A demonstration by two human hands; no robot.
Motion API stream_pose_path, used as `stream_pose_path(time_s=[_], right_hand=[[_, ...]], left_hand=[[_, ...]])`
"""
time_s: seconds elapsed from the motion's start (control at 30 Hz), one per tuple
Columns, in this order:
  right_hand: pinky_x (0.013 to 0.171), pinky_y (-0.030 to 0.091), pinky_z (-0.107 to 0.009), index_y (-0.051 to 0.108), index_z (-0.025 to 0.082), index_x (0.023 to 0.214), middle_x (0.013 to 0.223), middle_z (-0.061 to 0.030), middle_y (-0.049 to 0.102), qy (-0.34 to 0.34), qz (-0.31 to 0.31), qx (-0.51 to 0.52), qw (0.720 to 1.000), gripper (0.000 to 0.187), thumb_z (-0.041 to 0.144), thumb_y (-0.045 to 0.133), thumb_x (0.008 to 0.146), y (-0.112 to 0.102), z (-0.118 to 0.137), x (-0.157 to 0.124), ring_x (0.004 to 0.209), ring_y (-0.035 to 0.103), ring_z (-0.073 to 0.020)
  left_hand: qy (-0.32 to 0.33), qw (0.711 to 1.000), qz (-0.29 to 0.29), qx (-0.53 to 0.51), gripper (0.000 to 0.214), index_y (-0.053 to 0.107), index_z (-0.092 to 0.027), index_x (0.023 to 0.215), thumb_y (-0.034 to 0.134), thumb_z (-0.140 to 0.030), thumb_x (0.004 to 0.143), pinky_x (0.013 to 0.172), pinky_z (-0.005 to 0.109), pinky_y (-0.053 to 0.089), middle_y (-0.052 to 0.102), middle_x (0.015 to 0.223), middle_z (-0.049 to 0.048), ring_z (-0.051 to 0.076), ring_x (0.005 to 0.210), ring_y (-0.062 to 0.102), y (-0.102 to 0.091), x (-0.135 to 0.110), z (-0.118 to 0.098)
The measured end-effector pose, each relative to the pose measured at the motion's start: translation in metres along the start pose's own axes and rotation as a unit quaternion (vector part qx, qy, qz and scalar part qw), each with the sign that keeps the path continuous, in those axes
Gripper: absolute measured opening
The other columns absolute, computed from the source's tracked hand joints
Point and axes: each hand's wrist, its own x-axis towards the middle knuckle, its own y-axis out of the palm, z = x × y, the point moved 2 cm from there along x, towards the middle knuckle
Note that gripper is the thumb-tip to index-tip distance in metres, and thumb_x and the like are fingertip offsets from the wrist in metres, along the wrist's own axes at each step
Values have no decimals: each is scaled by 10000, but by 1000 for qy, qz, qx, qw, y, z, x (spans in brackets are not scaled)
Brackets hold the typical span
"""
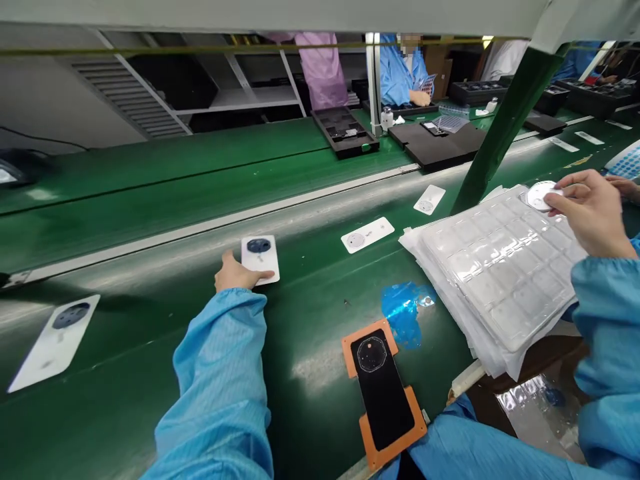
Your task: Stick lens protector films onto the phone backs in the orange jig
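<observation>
My left hand point(235, 275) reaches out over the green conveyor belt point(150, 313) and grips the near edge of a white phone back cover point(260, 259) with a dark round camera part. My right hand point(593, 210) hovers over a stack of clear plastic blister trays point(500, 273) at the right, pinching a round white disc point(540, 195) at the stack's far corner. An orange and black fixture point(383, 393) with a round cut-out lies near the belt's front edge between my arms. A crumpled blue film point(403, 310) lies just beyond it.
More white covers lie on the belt: one at far left point(55, 340), two further along point(367, 234) point(429, 199). A green post point(500, 127) slants up at the right. Black trays point(345, 130) sit on the far bench, where a person in a blue coat point(403, 70) works.
</observation>
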Motion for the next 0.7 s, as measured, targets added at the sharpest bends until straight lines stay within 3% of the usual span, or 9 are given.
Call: stream_pose_path(time_s=[0.1,0.17,0.27,0.33,0.4,0.47,0.57,0.63,0.7], right_hand=[[727,581,-301,777,214,1144,946,-57,766,0,139,-71,988,369,428,820,847,-6,47,-63,795,716,-166],[609,563,-268,766,298,1212,1067,-32,790,-48,246,-56,966,410,498,801,856,-1,79,-111,766,719,-160],[423,440,-246,815,296,1018,877,13,800,-72,355,53,930,207,465,737,927,31,108,-174,499,597,-98],[410,401,-244,803,246,835,640,22,712,-15,413,117,903,279,482,706,949,68,112,-208,429,513,-88],[432,378,-249,765,215,738,508,30,581,63,451,138,879,410,559,680,944,109,110,-236,436,482,-97],[462,365,-255,736,204,717,492,30,541,115,481,142,858,484,632,655,930,144,107,-256,466,492,-109],[510,380,-268,699,203,691,518,17,583,120,544,142,818,536,666,601,941,174,108,-273,481,521,-118],[512,361,-283,661,203,654,505,10,572,96,555,124,817,575,686,560,948,182,111,-277,468,515,-124],[507,337,-293,637,205,647,496,7,550,73,535,98,836,597,710,531,948,185,113,-279,465,507,-130]], left_hand=[[14,973,-97,-210,795,598,-287,853,1002,-545,218,1126,685,320,645,730,-68,386,1151,563,-5,-5,-14],[23,940,-93,-326,744,601,-268,699,1002,-596,165,1084,678,369,578,567,-82,282,945,576,-9,-1,-23],[49,922,-79,-376,731,625,-257,739,896,-824,366,1018,499,504,664,654,-125,153,887,589,-11,8,-33],[115,845,20,-522,613,663,-254,862,953,-683,534,1097,463,479,726,790,-128,139,993,611,-5,6,-39],[115,839,42,-531,489,686,-268,943,897,-635,698,1026,401,538,763,915,-93,154,1043,652,3,-11,-45],[67,828,73,-552,338,703,-238,979,813,-530,848,864,325,590,774,976,-9,192,1039,706,14,-40,-52],[-37,801,133,-583,212,708,-197,914,794,-388,881,524,199,503,760,864,25,135,731,714,30,-85,-60],[-92,780,175,-594,188,709,-183,865,795,-349,881,376,167,357,744,792,15,69,541,617,37,-103,-61],[-133,760,205,-603,188,725,-178,864,782,-354,897,321,164,267,744,779,13,37,482,564,43,-108,-57]])
